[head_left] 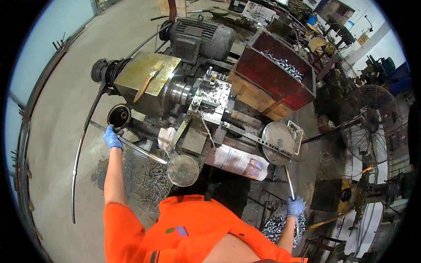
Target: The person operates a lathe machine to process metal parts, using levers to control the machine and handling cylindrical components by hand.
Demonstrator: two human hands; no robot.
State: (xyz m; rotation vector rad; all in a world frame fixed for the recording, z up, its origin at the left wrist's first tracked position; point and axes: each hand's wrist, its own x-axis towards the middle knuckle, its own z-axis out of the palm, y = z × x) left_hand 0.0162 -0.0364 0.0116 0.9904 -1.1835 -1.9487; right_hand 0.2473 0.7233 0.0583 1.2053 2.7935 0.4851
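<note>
My left hand (112,137), in a blue glove, is closed around a long steel lever (144,152) beside a dark round cup-shaped part (119,116). That lever joins a round metal disc (183,170) at the front of a small lathe-like machine. On the right, my blue-gloved right hand (295,207) grips a second steel lever (289,182), which runs down from a larger disc (279,136). Between them sit a shiny spindle (180,90) and a metal tool block (210,101) strewn with dark chips.
A wooden-handled brush (147,85) lies on the machine's yellowish cover (136,70). Behind stands a motor (201,39); a red bin (272,72) holds small metal parts. More parts fill a basket (274,228) by my right hand. A fan (368,120) stands right; metal scraps (155,182) litter the floor.
</note>
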